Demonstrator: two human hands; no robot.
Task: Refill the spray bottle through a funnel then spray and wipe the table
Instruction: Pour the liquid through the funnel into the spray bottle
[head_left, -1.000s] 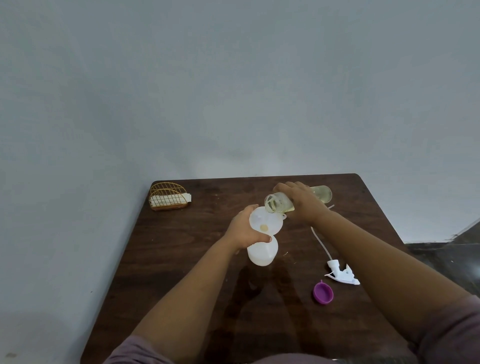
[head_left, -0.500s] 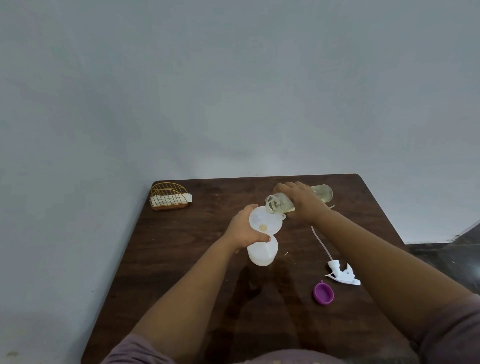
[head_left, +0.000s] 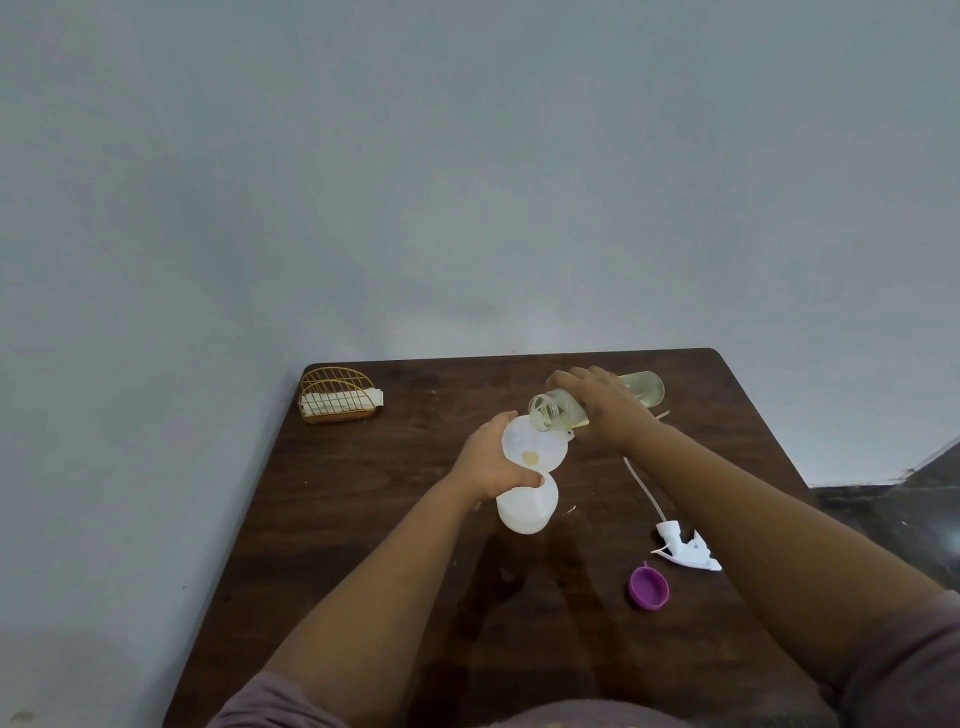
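A white spray bottle (head_left: 525, 506) stands on the dark wooden table (head_left: 363, 493) with a white funnel (head_left: 537, 446) in its neck. My left hand (head_left: 491, 465) grips the bottle's neck just under the funnel. A clear bottle of pale yellow liquid (head_left: 647, 388) is tipped on its side in the grip of my right hand (head_left: 602, 402), its open mouth over the funnel's rim. A little yellow liquid sits at the funnel's centre. The white spray head (head_left: 685, 551) with its long tube lies on the table to the right.
A purple cap (head_left: 648, 587) lies near the spray head. A gold wire holder with white napkins (head_left: 337, 396) stands at the table's far left corner. A grey wall runs behind and along the left. Dark floor shows at the right.
The clear bottle has tipped very slightly further over the funnel; both hands stay where they were.
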